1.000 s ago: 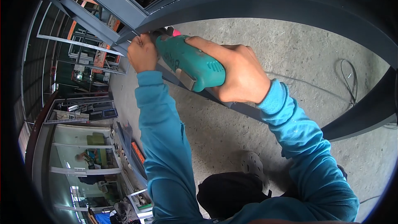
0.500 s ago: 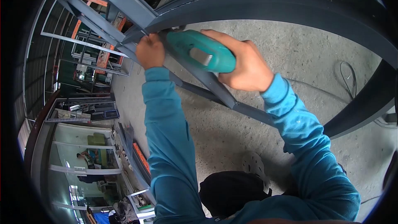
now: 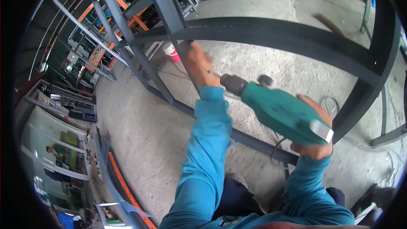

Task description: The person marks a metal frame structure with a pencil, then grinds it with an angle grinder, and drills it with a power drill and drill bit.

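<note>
A green power drill (image 3: 284, 112) is in my right hand (image 3: 313, 150), its dark chuck (image 3: 233, 84) pointing left. From the chuck a thin bit (image 3: 213, 74) reaches to my left hand and overlaps it in this view. My left hand (image 3: 200, 64), slightly blurred, is closed around a bar of the dark grey metal frame (image 3: 275, 34), just below a joint with a crosspiece. Part of its fingers is hidden behind the hand itself.
A red and white bucket (image 3: 171, 52) stands on the concrete floor behind the frame. A cable (image 3: 275, 148) hangs below the drill. Metal frames and orange racks (image 3: 101, 55) are at the left, near glazed panels (image 3: 53, 144). A broom head (image 3: 328, 23) lies at the back.
The drill has come back from the frame joint, toward me and right, and its bit now shows. My view has shifted, and my left hand still rests at the frame.
</note>
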A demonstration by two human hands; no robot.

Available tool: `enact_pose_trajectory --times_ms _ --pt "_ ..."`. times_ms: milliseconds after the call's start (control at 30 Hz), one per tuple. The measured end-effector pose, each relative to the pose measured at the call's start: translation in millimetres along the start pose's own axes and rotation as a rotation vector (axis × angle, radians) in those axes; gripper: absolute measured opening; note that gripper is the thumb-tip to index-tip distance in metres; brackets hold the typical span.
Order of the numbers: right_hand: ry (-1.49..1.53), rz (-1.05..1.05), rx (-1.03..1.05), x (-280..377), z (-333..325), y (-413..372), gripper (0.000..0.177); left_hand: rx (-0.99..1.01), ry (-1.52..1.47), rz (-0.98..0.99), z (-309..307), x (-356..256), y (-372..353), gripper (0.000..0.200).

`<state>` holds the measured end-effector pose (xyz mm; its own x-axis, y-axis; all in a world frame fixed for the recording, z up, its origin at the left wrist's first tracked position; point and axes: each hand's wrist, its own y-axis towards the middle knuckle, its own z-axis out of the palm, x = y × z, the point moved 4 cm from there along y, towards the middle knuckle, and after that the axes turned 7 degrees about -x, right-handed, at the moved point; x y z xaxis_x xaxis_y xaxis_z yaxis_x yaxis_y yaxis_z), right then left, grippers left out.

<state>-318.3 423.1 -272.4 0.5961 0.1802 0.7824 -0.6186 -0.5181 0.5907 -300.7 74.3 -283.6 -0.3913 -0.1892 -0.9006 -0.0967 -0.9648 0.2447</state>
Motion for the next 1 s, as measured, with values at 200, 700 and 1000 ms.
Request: enact_pose_trajectory --times_ms 200,700,1000 --pt "-0.013 0.096 -0.786 22 -17 -38 0.050 0.366 -0.621 -0.441 95 -34 -67 0.068" --pt "0.207 0.127 -0.158 71 -49 -13 0.091 1.083 -0.514 -0.689 150 -10 -293 0.069" --pt "0.186 -0.073 -0.197 76 -73 -27 0.093 0.823 -0.441 -0.583 160 -51 -307 0.040"
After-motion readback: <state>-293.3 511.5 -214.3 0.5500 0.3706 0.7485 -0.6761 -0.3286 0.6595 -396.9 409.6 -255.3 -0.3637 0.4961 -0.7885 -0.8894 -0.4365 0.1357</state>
